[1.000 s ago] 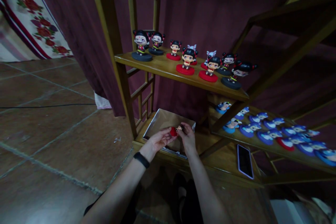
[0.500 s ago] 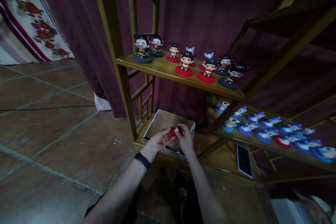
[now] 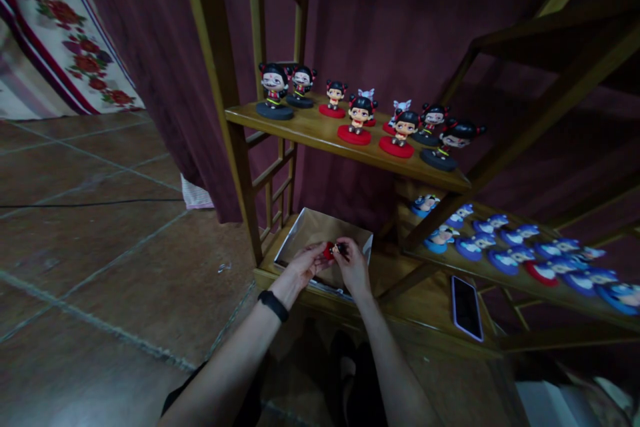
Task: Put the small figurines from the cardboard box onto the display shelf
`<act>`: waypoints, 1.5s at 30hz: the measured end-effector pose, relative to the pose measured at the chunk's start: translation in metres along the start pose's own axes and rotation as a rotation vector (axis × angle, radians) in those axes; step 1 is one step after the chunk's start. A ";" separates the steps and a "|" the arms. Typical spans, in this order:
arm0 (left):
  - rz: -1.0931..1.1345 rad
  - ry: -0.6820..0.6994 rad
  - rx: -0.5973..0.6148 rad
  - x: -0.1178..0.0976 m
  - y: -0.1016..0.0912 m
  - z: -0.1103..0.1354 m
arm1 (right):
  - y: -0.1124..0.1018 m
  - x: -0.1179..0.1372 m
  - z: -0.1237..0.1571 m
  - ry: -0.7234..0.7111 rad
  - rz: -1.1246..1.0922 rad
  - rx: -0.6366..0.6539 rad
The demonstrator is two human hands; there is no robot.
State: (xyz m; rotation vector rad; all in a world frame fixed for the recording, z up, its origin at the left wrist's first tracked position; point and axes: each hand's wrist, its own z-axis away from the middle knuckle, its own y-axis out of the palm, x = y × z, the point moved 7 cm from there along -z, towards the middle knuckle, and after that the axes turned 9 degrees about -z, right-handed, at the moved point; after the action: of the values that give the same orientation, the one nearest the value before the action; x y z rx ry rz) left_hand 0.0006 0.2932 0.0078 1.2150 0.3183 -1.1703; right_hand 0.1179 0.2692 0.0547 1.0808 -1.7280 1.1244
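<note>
Both my hands hold one small figurine [image 3: 337, 250] with dark hair and a red round base, lying on its side over an open cardboard box [image 3: 300, 230]. My left hand [image 3: 306, 263] has its fingers closed at the red base. The figurine's head is gripped by my right hand [image 3: 353, 263], whose fingers partly cover it. On the wooden shelf [image 3: 305, 130] above stand several similar figurines, among them one on a red base [image 3: 360, 117] and one on a dark base [image 3: 274, 90].
Blue and purple figurines [image 3: 511, 257] stand in rows on a lower shelf to the right. A phone [image 3: 466, 308] lies on the bottom board. Diagonal wooden posts cross the right side. A dark cable [image 3: 90, 203] runs over the tiled floor at left.
The view has shifted very slightly. Both hands stay over the box with the figurine between them, and its position in the fingers looks nearly the same.
</note>
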 end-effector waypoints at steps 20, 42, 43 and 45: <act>-0.302 0.290 -0.035 -0.015 0.002 0.005 | -0.004 -0.024 -0.005 0.117 -0.393 -0.096; -0.274 0.277 -0.025 -0.015 0.004 0.007 | -0.007 -0.013 0.000 0.074 -0.372 -0.071; -0.265 0.267 -0.027 -0.015 0.004 0.008 | -0.007 -0.012 0.000 0.068 -0.357 -0.068; -0.257 0.264 -0.030 -0.014 0.004 0.010 | -0.006 -0.011 0.001 0.069 -0.346 -0.061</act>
State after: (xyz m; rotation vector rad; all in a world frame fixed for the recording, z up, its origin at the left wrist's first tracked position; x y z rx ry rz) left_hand -0.0054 0.2919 0.0241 1.3322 0.7050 -1.2181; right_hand 0.1269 0.2696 0.0458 1.2320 -1.4430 0.8753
